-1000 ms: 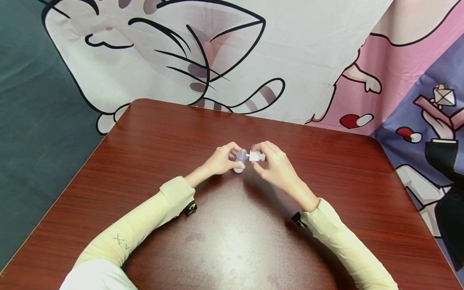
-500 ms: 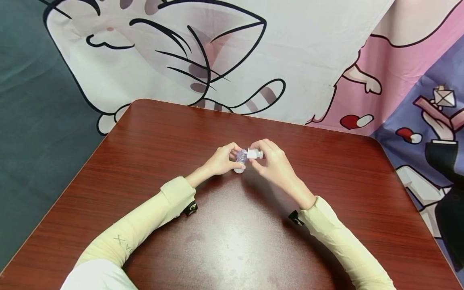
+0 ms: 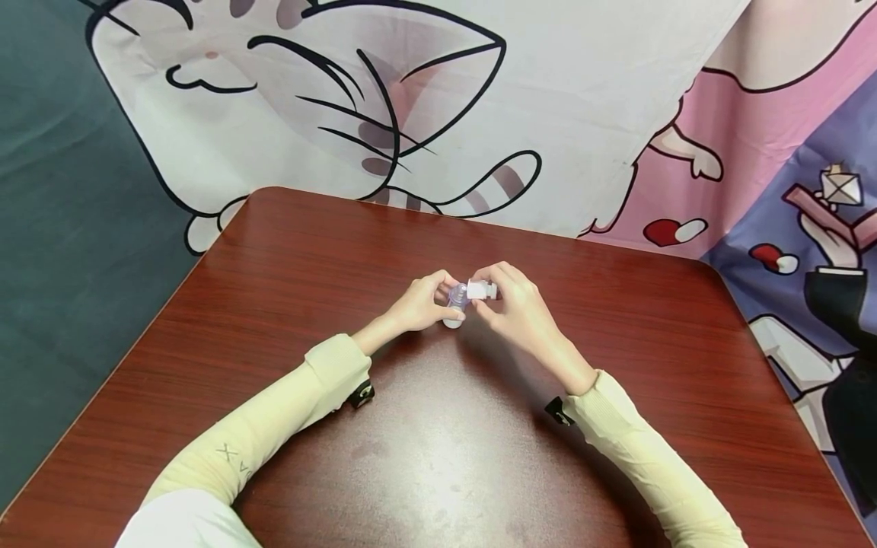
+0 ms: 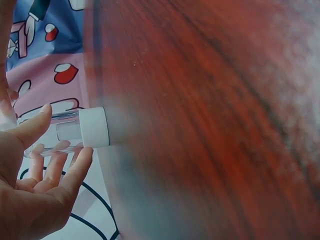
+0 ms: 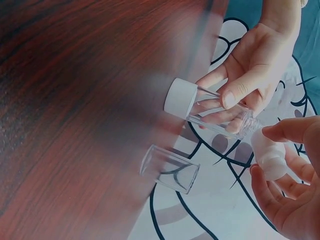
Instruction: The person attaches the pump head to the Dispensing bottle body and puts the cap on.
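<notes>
Compared with a second ago, the white cap (image 3: 481, 290) is brought right up to the neck of the bottle (image 3: 457, 296). The gap between them is closed, and the narrow tip then seen there is hidden. The right hand (image 3: 518, 308) is shifted slightly the same way.

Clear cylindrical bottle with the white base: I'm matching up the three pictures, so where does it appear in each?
Head: the clear cylindrical bottle with the white base is just right of and below centre.
Left wrist: left side, about mid-height, white base pointing right.
Right wrist: right of centre, just above mid-height, white base pointing left.
Shared landmark: the left hand, holding the bottle in all three.
</notes>
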The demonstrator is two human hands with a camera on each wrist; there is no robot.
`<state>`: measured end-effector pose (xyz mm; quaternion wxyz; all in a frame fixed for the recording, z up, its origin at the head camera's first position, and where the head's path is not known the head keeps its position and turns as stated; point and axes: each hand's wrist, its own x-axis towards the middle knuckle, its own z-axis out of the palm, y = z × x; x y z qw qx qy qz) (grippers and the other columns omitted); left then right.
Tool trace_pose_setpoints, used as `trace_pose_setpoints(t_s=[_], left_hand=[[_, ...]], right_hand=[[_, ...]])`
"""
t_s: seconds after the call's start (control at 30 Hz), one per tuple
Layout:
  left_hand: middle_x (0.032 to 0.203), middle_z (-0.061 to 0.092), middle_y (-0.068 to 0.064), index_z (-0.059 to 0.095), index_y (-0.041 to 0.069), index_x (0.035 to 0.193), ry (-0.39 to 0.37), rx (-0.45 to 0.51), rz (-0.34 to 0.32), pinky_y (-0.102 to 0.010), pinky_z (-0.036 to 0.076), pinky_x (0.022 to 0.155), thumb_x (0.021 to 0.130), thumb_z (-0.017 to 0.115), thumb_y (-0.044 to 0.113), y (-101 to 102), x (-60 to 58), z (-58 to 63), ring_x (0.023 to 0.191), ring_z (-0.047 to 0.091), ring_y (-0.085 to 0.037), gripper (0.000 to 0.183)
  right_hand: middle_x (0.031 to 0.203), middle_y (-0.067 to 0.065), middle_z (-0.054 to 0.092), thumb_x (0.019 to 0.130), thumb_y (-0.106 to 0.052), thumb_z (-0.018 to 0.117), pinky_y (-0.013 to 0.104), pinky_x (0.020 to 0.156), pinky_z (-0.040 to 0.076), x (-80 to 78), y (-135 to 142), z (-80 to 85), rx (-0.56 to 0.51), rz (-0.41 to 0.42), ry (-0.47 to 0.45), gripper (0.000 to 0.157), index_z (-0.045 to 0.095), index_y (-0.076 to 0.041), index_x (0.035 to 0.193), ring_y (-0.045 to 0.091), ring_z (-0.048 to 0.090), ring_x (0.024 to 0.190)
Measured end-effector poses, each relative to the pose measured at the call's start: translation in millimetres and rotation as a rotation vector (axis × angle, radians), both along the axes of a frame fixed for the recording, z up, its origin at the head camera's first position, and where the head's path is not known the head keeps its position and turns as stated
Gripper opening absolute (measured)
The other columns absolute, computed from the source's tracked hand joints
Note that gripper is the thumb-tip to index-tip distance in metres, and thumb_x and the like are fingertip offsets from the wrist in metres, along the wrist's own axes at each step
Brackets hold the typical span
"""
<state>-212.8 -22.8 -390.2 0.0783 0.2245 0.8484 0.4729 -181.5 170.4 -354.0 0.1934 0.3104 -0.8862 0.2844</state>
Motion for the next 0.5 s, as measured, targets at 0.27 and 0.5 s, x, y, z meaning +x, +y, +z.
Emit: trace_pose_setpoints(t_s=[0.27, 0.5], left_hand=[[0.109, 0.066, -0.019, 0.054, -0.002, 0.115, -0.004, 0.006, -0.002, -0.035, 0.054, 0.088, 0.079, 0.078, 0.011, 0.1, 0.6, 0.1, 0.097, 0.066, -0.028, 0.045], [0.109, 0.066, -0.019, 0.054, -0.002, 0.115, -0.003, 0.006, -0.001, -0.035, 0.054, 0.088, 0.078, 0.079, 0.011, -0.2, 1.0, 0.0, 0.097, 0.066, -0.029, 0.046]], right_hand=[[0.097, 0.002, 0.062, 0.076, -0.005, 0.073, 0.030, 0.071, 0.048, 0.1, -1.1, 1.1, -0.003, 0.007, -0.008, 0.027, 0.064, -0.009, 0.101, 0.014, 0.055, 0.084], [0.100, 0.002, 0.062, 0.078, -0.006, 0.073, 0.031, 0.071, 0.050, 1.0, -2.6, 2.7, -0.010, 0.016, -0.016, 0.026, 0.066, -0.009, 0.102, 0.013, 0.057, 0.085]])
